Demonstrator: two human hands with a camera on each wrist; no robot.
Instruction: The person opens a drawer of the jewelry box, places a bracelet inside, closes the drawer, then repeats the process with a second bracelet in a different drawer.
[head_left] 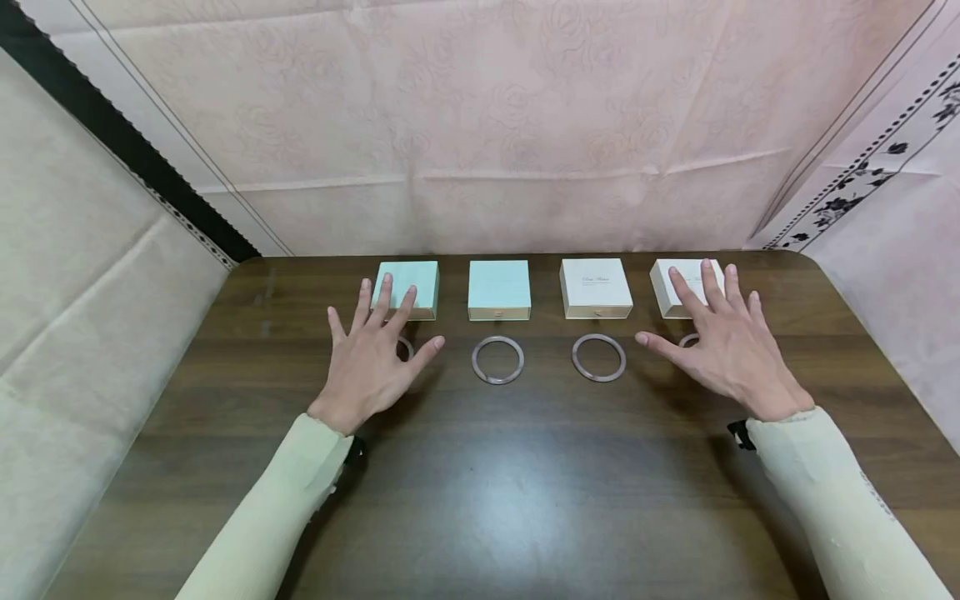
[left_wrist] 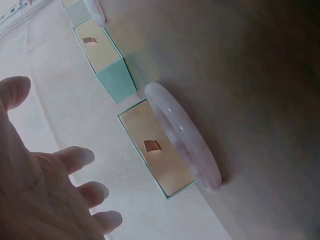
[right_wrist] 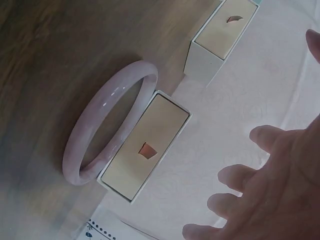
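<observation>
My left hand (head_left: 369, 362), fingers spread, hovers over the leftmost bangle (left_wrist: 182, 135), partly covering it in the head view. Just beyond its fingertips is a turquoise box (head_left: 417, 279). On the other side, my right hand (head_left: 727, 346) is spread in the same way above the rightmost bangle (right_wrist: 107, 115), its fingers overlapping a white box (head_left: 663, 287). Neither hand holds anything. Between the hands lie two more pale lilac bangles, one (head_left: 480, 367) before a second turquoise box (head_left: 498, 285), the other (head_left: 577, 358) before a second white box (head_left: 596, 283).
The boxes stand in a row along the far edge of the brown wooden table (head_left: 495, 475). Each drawer front has a small tan tab (right_wrist: 147, 150). Pale patterned cloth (head_left: 480, 125) hangs behind the table and along both sides.
</observation>
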